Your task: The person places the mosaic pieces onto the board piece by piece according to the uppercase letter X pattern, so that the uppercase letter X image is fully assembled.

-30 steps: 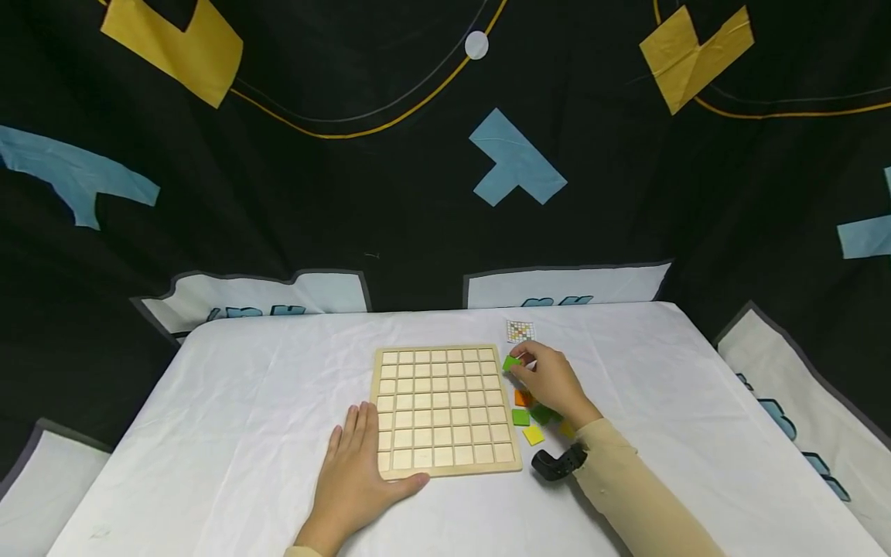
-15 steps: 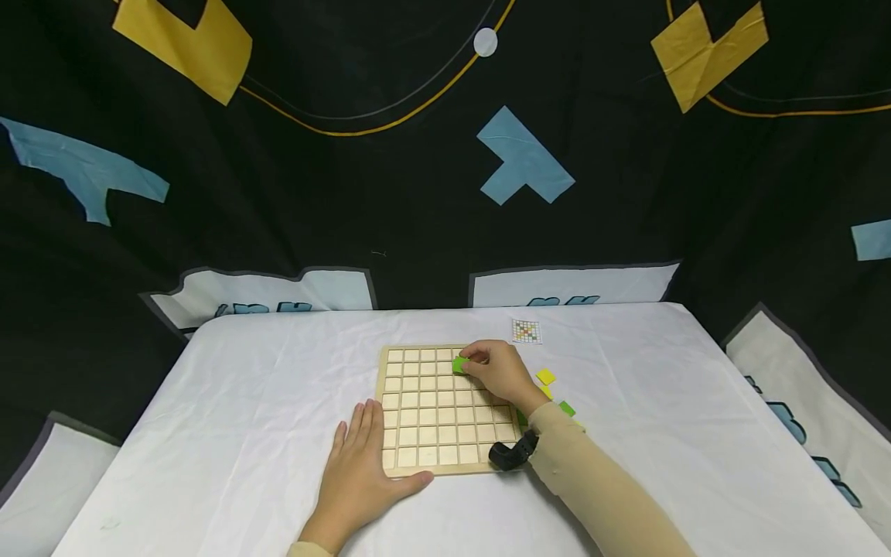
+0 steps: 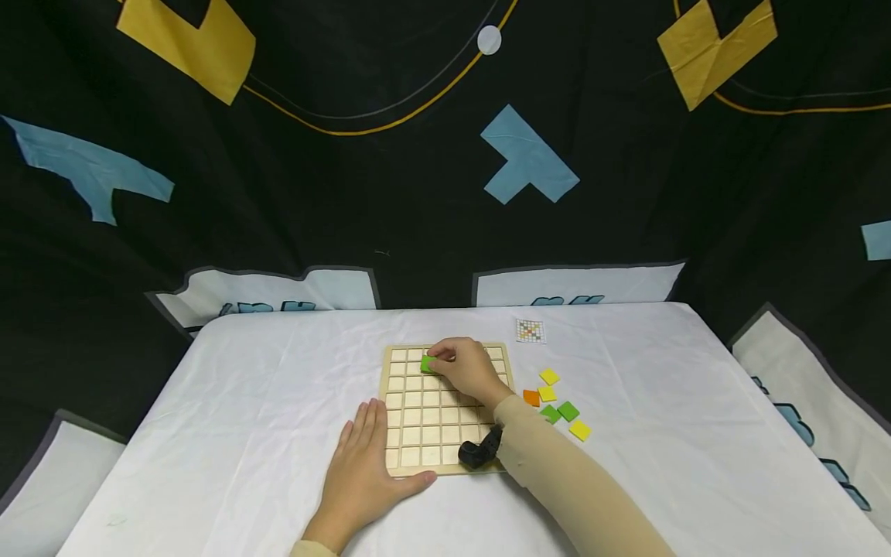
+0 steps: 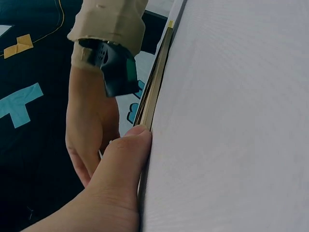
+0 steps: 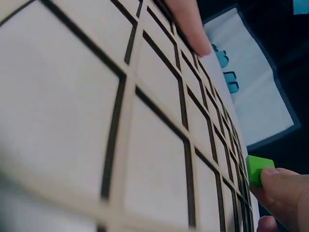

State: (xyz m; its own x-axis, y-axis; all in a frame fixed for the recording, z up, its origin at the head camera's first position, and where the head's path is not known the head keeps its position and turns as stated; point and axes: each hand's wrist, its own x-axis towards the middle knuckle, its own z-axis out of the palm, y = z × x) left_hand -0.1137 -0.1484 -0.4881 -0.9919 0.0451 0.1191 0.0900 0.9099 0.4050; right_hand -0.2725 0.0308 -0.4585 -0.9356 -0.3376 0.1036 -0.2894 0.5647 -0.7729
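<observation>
We see the right hand (image 3: 468,370) pinching a green tile (image 3: 428,363) between fingertips, over the upper rows of the wooden grid board (image 3: 418,433), centre of the head frame. In the right wrist view the green tile (image 5: 257,169) sits lower right of frame, gripped by the fingers (image 5: 282,186), close to the board's cells (image 5: 154,159); we cannot tell whether it touches the board.

Left hand (image 3: 363,473) lies flat on the white tablecloth (image 3: 230,418), lower centre of frame, fingers straight, holding nothing. Its thumb presses against the board's near left corner; the left wrist view shows that thumb (image 4: 126,159) touching the board edge (image 4: 155,92).

A black wrist device (image 3: 480,451) is strapped at the right sleeve (image 3: 564,487), over the board's near right corner.

Right of the board, loose tiles lie on the cloth: two yellow ones (image 3: 548,377), one orange (image 3: 532,398), two green (image 3: 568,411), one more yellow (image 3: 580,430). A small pattern card (image 3: 530,330) lies above them, near the table's far edge. Black backdrop (image 3: 390,193) with blue and yellow shapes fills the upper frame.
</observation>
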